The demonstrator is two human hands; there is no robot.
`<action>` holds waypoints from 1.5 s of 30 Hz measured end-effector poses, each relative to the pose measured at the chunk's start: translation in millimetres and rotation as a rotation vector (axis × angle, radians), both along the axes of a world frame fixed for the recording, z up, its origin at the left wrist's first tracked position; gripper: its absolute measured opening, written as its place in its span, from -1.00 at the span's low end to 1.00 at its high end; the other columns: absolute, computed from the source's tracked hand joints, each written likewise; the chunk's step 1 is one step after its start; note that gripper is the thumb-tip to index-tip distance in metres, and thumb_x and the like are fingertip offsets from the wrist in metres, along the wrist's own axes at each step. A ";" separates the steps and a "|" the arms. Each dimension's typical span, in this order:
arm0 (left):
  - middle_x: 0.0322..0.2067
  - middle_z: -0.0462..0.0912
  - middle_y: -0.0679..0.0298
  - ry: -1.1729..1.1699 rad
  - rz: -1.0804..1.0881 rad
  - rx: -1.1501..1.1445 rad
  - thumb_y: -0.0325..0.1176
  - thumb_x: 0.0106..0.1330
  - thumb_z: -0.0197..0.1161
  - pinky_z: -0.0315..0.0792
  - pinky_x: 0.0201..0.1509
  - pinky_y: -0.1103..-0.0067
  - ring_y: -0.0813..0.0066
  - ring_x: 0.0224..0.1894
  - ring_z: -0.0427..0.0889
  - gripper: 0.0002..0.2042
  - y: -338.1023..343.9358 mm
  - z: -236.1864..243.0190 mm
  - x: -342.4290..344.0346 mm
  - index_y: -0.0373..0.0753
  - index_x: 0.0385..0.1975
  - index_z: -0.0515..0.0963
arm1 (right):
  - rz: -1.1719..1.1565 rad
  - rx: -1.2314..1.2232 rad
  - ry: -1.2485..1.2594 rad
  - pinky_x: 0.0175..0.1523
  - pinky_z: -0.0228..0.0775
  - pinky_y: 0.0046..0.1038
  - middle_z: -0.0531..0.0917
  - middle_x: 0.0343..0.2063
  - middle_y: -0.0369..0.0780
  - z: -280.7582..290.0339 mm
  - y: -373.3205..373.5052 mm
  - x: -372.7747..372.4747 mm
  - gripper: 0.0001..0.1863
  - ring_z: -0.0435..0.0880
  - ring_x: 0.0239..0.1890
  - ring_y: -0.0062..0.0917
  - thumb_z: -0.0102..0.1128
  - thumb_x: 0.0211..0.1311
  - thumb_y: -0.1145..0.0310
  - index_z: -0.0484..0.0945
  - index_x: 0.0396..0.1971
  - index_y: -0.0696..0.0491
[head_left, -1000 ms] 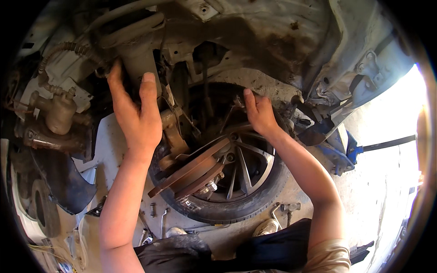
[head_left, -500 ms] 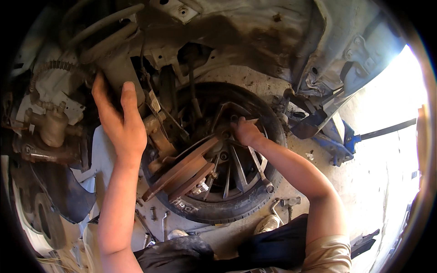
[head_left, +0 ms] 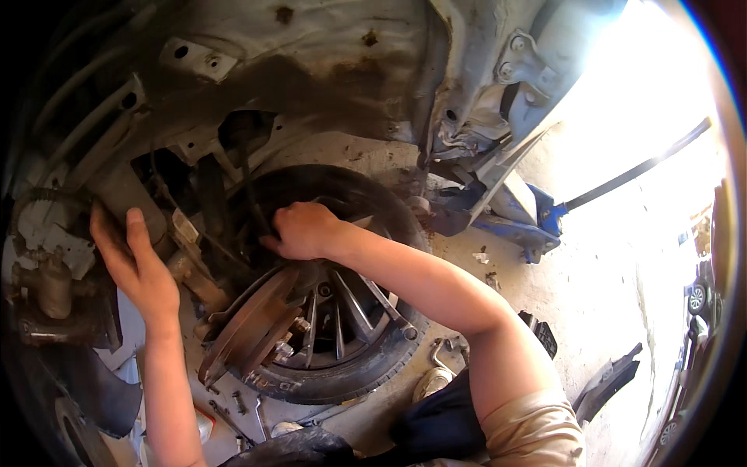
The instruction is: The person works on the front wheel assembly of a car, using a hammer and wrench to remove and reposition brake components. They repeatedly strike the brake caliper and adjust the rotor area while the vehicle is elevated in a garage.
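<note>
A pale, dusty concrete floor (head_left: pixel 545 296) carries everything here — a removed wheel with a black tyre (head_left: pixel 342 373) lies flat on it, spokes up. Beside the tyre rest a wrench (head_left: pixel 437 356) and a few loose bolts (head_left: pixel 237 402). Farther off stands a blue floor jack (head_left: pixel 517 222) — its long handle angling away.
</note>
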State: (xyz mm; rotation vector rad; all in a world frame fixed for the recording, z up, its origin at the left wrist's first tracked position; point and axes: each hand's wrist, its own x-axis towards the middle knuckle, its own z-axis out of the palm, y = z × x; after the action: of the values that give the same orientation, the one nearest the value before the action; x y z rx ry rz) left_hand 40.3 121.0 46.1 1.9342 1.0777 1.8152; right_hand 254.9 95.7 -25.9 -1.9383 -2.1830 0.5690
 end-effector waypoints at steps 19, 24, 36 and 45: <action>0.16 0.38 -0.16 0.036 0.037 0.041 -0.23 0.38 0.18 0.21 0.33 0.32 0.05 0.23 0.39 -0.44 2.4 -4.5 -0.5 -0.45 0.26 0.22 | 0.230 -0.396 -0.103 -0.36 0.55 -0.35 0.71 -0.39 -0.04 19.6 36.9 -18.6 -0.69 0.71 -0.48 -0.32 0.10 0.16 0.29 0.62 -0.17 0.14; 0.19 0.37 -0.14 0.038 0.017 0.099 -0.23 0.39 0.17 0.17 0.36 0.36 0.09 0.26 0.36 -0.43 4.2 -4.1 3.7 -0.46 0.26 0.21 | 0.467 -0.070 -0.254 -0.18 0.54 -0.28 0.72 -0.39 -0.05 -22.3 45.7 5.6 -0.65 0.72 -0.27 -0.20 0.16 0.16 0.23 0.62 -0.14 0.13; 0.13 0.37 -0.19 0.052 -0.001 0.139 -0.25 0.32 0.21 0.25 0.28 0.25 -0.07 0.19 0.39 -0.40 6.7 -3.9 2.5 -0.50 0.23 0.20 | 0.273 -0.529 -0.404 -0.13 0.54 -0.20 0.70 -0.37 0.01 20.1 38.7 -13.7 -0.63 0.69 -0.23 -0.13 0.07 0.18 0.18 0.67 -0.34 0.20; 0.15 0.37 -0.17 0.022 0.034 0.059 -0.27 0.35 0.19 0.23 0.30 0.30 -0.02 0.20 0.39 -0.42 2.7 -1.5 4.4 -0.50 0.24 0.20 | 0.367 -0.175 -0.349 0.00 0.50 -0.17 0.68 -0.29 0.06 21.9 19.4 -11.2 -0.67 0.66 -0.14 -0.06 0.10 0.14 0.23 0.66 -0.31 0.19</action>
State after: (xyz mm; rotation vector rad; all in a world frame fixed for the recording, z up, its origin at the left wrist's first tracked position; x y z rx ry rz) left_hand 44.7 123.7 44.6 1.9848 1.0821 1.8678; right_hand 243.8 115.2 -4.0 -1.8404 -2.8297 0.5180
